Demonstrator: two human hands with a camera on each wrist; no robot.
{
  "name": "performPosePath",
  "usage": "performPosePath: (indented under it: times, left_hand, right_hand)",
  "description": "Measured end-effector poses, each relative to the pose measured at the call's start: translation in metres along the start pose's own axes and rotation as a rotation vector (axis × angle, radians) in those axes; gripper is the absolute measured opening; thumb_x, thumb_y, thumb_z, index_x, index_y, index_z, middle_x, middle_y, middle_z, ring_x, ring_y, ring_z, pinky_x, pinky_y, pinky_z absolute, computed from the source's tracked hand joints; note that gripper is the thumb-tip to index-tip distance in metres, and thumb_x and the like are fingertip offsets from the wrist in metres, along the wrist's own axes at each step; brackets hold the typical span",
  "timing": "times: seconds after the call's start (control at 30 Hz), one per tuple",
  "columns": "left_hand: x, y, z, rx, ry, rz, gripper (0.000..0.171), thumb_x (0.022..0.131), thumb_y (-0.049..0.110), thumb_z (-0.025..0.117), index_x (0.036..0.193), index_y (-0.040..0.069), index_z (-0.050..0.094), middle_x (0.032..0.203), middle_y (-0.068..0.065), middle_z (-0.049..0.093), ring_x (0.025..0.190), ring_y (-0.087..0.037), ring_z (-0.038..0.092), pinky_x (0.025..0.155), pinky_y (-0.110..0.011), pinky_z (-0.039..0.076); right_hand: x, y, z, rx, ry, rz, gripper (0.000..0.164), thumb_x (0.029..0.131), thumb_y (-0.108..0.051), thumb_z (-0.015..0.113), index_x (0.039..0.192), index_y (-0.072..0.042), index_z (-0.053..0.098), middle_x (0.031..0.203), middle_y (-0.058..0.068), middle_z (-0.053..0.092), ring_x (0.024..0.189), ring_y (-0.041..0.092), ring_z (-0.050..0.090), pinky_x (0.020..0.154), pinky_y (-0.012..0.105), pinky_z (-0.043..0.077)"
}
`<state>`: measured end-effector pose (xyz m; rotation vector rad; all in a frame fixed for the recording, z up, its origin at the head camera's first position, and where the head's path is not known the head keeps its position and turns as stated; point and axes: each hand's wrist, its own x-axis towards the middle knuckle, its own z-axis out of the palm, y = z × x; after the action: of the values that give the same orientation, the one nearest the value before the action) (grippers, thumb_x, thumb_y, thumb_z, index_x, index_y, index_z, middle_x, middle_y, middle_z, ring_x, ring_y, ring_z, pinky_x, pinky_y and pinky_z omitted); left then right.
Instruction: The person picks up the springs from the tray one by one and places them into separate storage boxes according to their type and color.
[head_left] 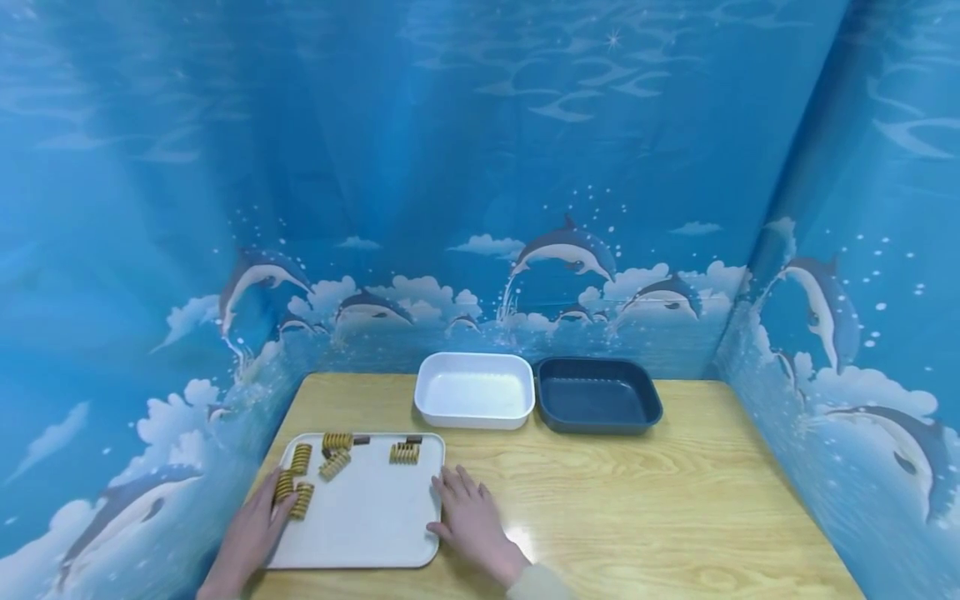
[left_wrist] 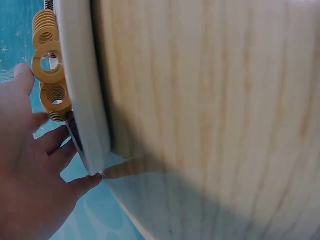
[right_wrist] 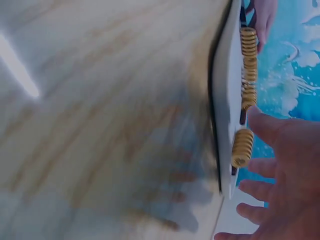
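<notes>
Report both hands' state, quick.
Left hand: open, at the tray's left edge.
Right hand: open, at the tray's right edge.

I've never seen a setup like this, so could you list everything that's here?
wood-grain table: one, light tan, lower centre
dolphin-print backdrop: blue, behind and at both sides
white bin: one, white, far side, centre
dark bin: one, navy, right beside it
tray: one, white, near left
coil springs: at least six, yellow, on the tray
small pieces: at least two, dark brown, same place
left hand: one, tray's left edge
right hand: one, tray's right edge
sleeve: one, pale, right wrist
</notes>
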<state>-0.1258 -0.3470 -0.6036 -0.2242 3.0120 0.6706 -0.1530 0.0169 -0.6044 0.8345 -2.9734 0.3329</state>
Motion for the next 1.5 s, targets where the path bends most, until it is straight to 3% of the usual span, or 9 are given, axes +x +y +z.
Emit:
performPosePath:
  times: [0.2, 0.57, 0.63, 0.8, 0.9, 1.03, 1.23, 1.5]
  left_hand:
    - [-0.001, -0.002, -0.001, -0.009, -0.032, -0.041, 0.077, 0.109, 0.044, 0.036, 0.152, -0.016, 0.016, 0.149, -0.043, 0.028, 0.133, -0.060, 0.034, 0.110, -0.067, 0.034]
    - [-0.002, 0.004, -0.003, 0.013, -0.043, -0.029, 0.077, 0.109, 0.047, 0.035, 0.150, -0.018, 0.022, 0.147, -0.043, 0.034, 0.130, -0.060, 0.040, 0.108, -0.067, 0.036]
    - [-0.003, 0.006, -0.001, 0.012, -0.029, -0.020, 0.076, 0.109, 0.046, 0.035, 0.149, -0.017, 0.024, 0.147, -0.042, 0.034, 0.131, -0.060, 0.040, 0.108, -0.067, 0.036]
    - [-0.008, 0.011, 0.003, -0.015, 0.086, 0.087, 0.066, 0.108, 0.035, 0.046, 0.146, -0.018, 0.034, 0.140, -0.041, 0.044, 0.123, -0.059, 0.048, 0.103, -0.067, 0.041]
    - [-0.010, 0.013, 0.005, -0.013, 0.099, 0.100, 0.064, 0.108, 0.032, 0.048, 0.145, -0.018, 0.035, 0.137, -0.041, 0.049, 0.120, -0.059, 0.051, 0.100, -0.066, 0.043]
    - [-0.010, 0.020, 0.006, 0.003, 0.045, 0.065, 0.065, 0.109, 0.035, 0.044, 0.146, -0.017, 0.033, 0.138, -0.040, 0.048, 0.123, -0.057, 0.050, 0.103, -0.065, 0.042]
    - [-0.011, 0.025, 0.008, 0.001, 0.018, 0.063, 0.064, 0.109, 0.035, 0.043, 0.148, -0.015, 0.034, 0.139, -0.038, 0.049, 0.125, -0.056, 0.049, 0.103, -0.066, 0.041]
    - [-0.004, 0.024, 0.010, 0.054, -0.022, -0.009, 0.045, 0.108, 0.012, 0.040, 0.149, -0.006, 0.039, 0.144, -0.037, 0.044, 0.134, -0.057, 0.039, 0.108, -0.073, 0.030]
  right_hand:
    - [-0.002, -0.007, 0.006, -0.045, -0.099, 0.026, 0.077, 0.093, -0.060, 0.058, 0.152, -0.012, 0.045, 0.162, 0.006, 0.037, 0.149, 0.027, 0.033, 0.111, 0.060, 0.040]
    - [-0.007, -0.005, -0.002, -0.091, -0.127, 0.047, 0.076, 0.094, -0.058, 0.059, 0.153, -0.012, 0.044, 0.163, 0.004, 0.035, 0.150, 0.025, 0.031, 0.113, 0.059, 0.037]
    - [-0.008, -0.003, -0.004, -0.080, -0.123, 0.055, 0.076, 0.094, -0.056, 0.060, 0.152, -0.011, 0.044, 0.162, 0.005, 0.036, 0.150, 0.026, 0.031, 0.113, 0.060, 0.037]
    - [-0.012, 0.004, -0.004, -0.065, -0.100, 0.070, 0.075, 0.094, -0.054, 0.062, 0.152, -0.010, 0.045, 0.162, 0.006, 0.037, 0.150, 0.026, 0.032, 0.113, 0.061, 0.037]
    - [-0.015, 0.008, -0.003, -0.069, -0.089, 0.073, 0.075, 0.093, -0.054, 0.063, 0.151, -0.010, 0.045, 0.162, 0.005, 0.037, 0.149, 0.026, 0.033, 0.113, 0.061, 0.037]
    - [-0.019, 0.013, -0.005, -0.072, -0.083, 0.070, 0.074, 0.093, -0.052, 0.064, 0.151, -0.009, 0.046, 0.161, 0.005, 0.038, 0.149, 0.026, 0.033, 0.112, 0.061, 0.038]
    - [-0.024, 0.021, -0.007, -0.089, -0.077, 0.060, 0.073, 0.094, -0.051, 0.064, 0.151, -0.009, 0.046, 0.161, 0.005, 0.038, 0.149, 0.026, 0.034, 0.112, 0.062, 0.038]
    - [-0.028, 0.026, -0.012, -0.074, -0.078, 0.062, 0.072, 0.094, -0.049, 0.065, 0.150, -0.008, 0.047, 0.161, 0.007, 0.038, 0.148, 0.030, 0.034, 0.111, 0.063, 0.038]
